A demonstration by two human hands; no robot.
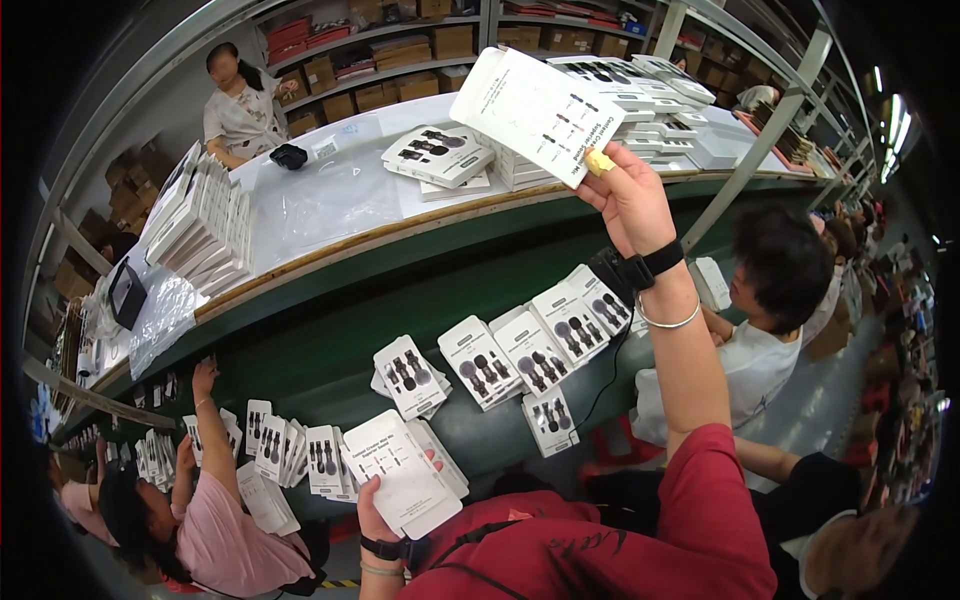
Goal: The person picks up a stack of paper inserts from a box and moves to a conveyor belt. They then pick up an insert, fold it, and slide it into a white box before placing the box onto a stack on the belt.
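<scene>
My right hand (640, 205) is raised over the far bench, gripping a flat white printed box (530, 115) by its lower right corner. A yellow finger cover is on one of its fingers. Close to my body, my left hand (374, 515) is closed on the edge of another white box (405, 485), its printed back face up. A further white box (437, 455) lies partly hidden behind that one; whether my left hand also holds it I cannot tell. Beyond them, several boxes picturing dark microphones (480, 362) lie in overlapping piles on the green surface (420, 300).
Stacks of white boxes stand on the far bench (350, 205), one tall stack (205, 225) at left. A person (240, 110) stands behind it. Co-workers sit at my left (220, 520) and right (740, 350). A metal post (740, 165) and a black cable (610, 385) are at right.
</scene>
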